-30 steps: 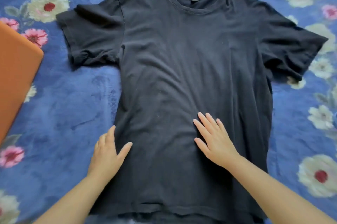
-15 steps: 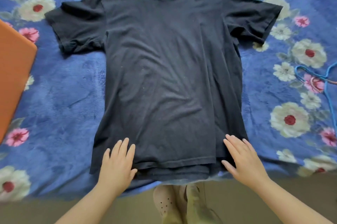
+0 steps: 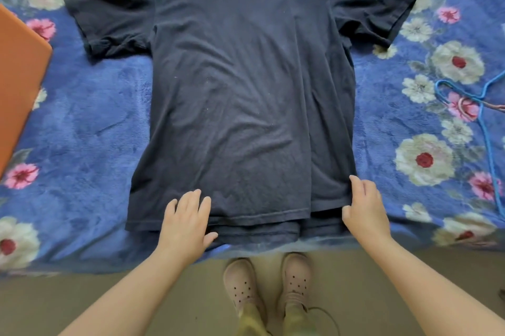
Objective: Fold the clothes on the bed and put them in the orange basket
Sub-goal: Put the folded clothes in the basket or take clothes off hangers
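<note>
A: From the head view, where is the shirt?

B: The dark T-shirt (image 3: pixel 240 95) lies spread flat on the bed (image 3: pixel 90 128), collar away from the person, both short sleeves out to the sides, its hem near the bed's front edge. The bed has a blue cover with white and pink flowers.

A: And the hands?

B: The left hand (image 3: pixel 185 223) lies on the hem toward its left end, fingers (image 3: pixel 191 199) straight and slightly spread, holding nothing. The right hand (image 3: pixel 364 207) is at the shirt's lower right corner; its fingers bend over the side edge, thumb by the hem. I cannot tell whether it pinches the cloth or only touches it.

A: The basket?

B: The orange basket (image 3: pixel 19 84) is at the left border, on the bed, apart from the left sleeve. Only a corner shows.

A: Anything else?

B: A blue hanger (image 3: pixel 483 117) lies on the bed at the far right. Below the bed's edge, two pink clogs (image 3: pixel 269 281) stand on a tan floor (image 3: pixel 82 300).
</note>
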A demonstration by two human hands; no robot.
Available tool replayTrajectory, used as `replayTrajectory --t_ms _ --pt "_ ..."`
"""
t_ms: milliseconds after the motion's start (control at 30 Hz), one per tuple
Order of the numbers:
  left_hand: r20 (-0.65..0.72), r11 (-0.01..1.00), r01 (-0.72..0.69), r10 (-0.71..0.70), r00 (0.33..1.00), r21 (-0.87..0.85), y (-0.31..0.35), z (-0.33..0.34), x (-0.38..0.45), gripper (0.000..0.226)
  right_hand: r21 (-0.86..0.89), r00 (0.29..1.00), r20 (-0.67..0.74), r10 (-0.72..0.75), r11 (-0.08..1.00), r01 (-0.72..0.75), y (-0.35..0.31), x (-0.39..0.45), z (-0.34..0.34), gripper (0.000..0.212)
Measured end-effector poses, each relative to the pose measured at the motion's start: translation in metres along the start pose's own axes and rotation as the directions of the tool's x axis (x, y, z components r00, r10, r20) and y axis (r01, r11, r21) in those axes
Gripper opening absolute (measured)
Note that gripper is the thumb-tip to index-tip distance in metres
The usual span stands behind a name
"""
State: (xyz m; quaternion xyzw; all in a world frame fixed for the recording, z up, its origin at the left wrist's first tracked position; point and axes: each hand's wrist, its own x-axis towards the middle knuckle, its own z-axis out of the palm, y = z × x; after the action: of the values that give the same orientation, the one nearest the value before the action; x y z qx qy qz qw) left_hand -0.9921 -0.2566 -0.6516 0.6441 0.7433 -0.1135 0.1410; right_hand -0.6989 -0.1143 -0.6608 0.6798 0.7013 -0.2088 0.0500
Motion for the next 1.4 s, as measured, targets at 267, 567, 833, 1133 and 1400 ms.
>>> replayTrajectory --t_ms 267,567,833,1133,1400 --pt "-0.092 0.977 0.125 -0.143 0.985 -0.174 0.018 -0.003 0.012 0.021 0.761 0.906 0.086 0.415 0.559 -0.328 -0.002 0.007 -0.018 0.028" --pt "0.054 0.989 0.149 -0.149 0.987 0.015 -0.003 -0.050 0.013 0.037 -0.233 0.947 0.281 -0.158 0.946 0.227 0.001 0.005 -0.041 0.025" --pt "0.291 0.946 0.182 -0.260 0.921 0.269 0.010 -0.054 0.016 0.017 -0.187 0.992 0.046 -0.118 0.974 0.125 0.048 0.030 -0.111 0.026" --pt "0.340 0.935 0.128 -0.244 0.908 0.330 0.011 -0.056 0.006 0.027 0.355 0.925 0.355 0.138 0.895 -0.270 0.085 -0.003 -0.100 0.038" --pt "0.426 0.948 0.139 -0.257 0.867 0.287 0.022 -0.049 -0.002 0.022 0.639 0.733 0.510 0.449 0.372 -0.673 0.078 0.000 -0.067 0.029"
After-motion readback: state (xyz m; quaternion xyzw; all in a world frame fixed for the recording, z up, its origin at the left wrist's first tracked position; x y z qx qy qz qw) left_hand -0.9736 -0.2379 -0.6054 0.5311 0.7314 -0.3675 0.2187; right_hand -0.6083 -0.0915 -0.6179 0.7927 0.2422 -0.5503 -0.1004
